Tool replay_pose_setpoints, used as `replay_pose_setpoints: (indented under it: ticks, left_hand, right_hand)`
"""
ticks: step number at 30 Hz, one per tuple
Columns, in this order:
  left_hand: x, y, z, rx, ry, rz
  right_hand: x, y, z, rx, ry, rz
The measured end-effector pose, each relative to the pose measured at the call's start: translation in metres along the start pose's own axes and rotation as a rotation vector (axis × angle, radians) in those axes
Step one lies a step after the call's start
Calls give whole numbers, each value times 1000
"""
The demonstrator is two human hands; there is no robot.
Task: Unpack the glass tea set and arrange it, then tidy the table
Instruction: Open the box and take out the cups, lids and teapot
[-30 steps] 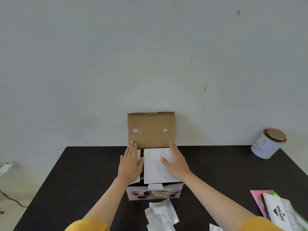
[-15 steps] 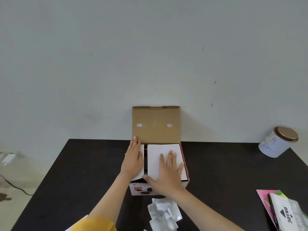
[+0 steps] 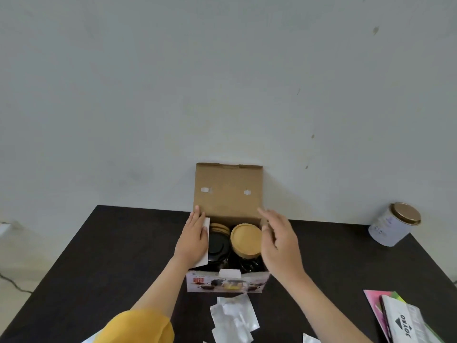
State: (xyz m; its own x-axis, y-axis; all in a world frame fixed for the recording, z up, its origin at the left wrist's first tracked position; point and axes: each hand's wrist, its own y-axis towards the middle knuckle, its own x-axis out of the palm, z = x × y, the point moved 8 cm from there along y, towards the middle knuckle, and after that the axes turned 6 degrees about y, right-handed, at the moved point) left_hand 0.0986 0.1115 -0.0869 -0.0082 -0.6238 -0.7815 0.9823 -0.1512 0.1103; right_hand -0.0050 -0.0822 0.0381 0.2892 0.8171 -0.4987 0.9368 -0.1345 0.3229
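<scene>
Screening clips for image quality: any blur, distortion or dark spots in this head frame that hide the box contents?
Head view: the right hand is motion-smeared, its fingers soft; the left hand is sharper. Wide-angle bending tilts the tin at the right edge. Light is soft and even, no glare. Inside the box, the wooden lid reads clearly, but the dark pieces beside it merge into shadow.
</scene>
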Motion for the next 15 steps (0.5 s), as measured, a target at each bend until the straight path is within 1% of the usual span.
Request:
replay_pose_setpoints:
  ticks: [1, 3, 7, 11, 15]
  left_hand:
    - [1, 1, -1, -1, -4, -4]
    - [3, 2, -2, -3, -3, -9]
    - [4, 3, -3, -1, 9, -4]
    - [6, 4, -2, 11, 38, -15]
    - [6, 4, -4, 16, 49, -12]
  right_hand:
    - [-19, 1, 5, 3, -8, 58]
    - [-50, -1, 23, 69, -34, 132]
    - [-82, -12, 74, 275, -68, 173]
    - [-83, -23, 115, 424, -110, 158]
    - [-62, -35, 151, 539, -278, 46]
